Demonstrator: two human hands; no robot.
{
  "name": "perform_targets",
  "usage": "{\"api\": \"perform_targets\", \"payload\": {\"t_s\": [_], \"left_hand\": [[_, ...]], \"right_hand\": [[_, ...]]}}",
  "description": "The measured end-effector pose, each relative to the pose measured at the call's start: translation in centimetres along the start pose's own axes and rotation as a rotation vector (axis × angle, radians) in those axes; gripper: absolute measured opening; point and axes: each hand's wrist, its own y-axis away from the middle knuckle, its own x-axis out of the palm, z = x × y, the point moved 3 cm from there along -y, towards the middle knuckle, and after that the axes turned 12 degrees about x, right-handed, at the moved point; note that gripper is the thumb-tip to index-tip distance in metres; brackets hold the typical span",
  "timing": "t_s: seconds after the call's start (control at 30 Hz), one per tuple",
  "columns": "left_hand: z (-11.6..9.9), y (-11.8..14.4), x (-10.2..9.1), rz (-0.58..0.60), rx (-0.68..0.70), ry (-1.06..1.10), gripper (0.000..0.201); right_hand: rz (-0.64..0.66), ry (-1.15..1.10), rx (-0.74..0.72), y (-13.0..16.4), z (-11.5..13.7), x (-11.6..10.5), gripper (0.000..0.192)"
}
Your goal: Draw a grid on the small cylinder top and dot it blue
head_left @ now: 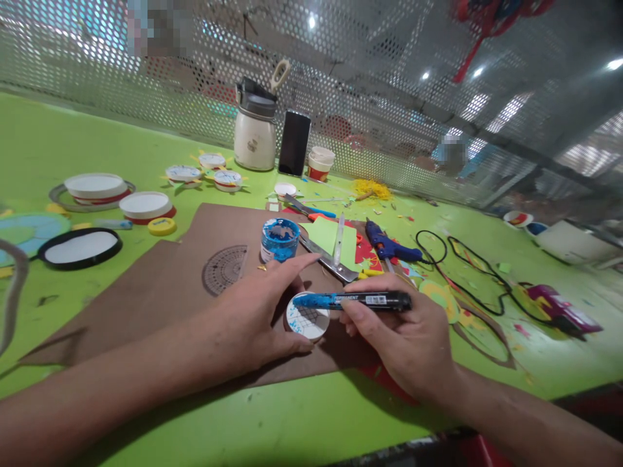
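A bright green table (272,421) fills most of the view, and behind it stands a perforated metal screen (146,84). A brown cardboard sheet (168,275) lies on the table under both hands. The left hand (265,308) comes in over the cardboard with its thumb and bent fingers closed on a round white piece, its index finger stretched out above. The right hand (402,331) grips a marker between thumb and fingers.

Toward the screen, a white bottle (254,139) with a dark lid stands upright, and a phone (294,143) is propped on end just beside it. Off to the right of the cardboard lies a blue glue gun (389,245). A dark half-round protractor (224,269) rests flat on the cardboard, left of an open jar (279,243) smeared with blue paint.

The black marker (374,301) is held almost level, its blue-smeared end over the white piece (307,322); whether the tip touches is hard to tell from this angle. That piece sits near the cardboard's middle, just in front of the jar, with thin web-like lines and blue flecks on its top. Smallest is a yellow lid (162,226), left of the cardboard.
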Motion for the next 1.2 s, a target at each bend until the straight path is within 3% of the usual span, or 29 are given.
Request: {"api": "perform_targets", "payload": {"t_s": [0.5, 0.7, 1.2], "left_hand": [[-0.3, 0.0, 0.0, 0.002, -0.021, -0.015, 0.088], [-0.2, 0.1, -0.1, 0.029, -0.067, -0.005, 0.094], [-1.0, 0.7, -0.3, 0.025, -0.006, -0.010, 0.103]], "right_hand": [[0.005, -0.004, -0.026, -0.1, 0.3, -0.1, 0.010], [-0.033, -0.067, 0.022, 0.0, 0.2, -0.5, 0.008], [-0.013, -0.176, 0.203, -0.1, -0.1, -0.7, 0.008]]}}
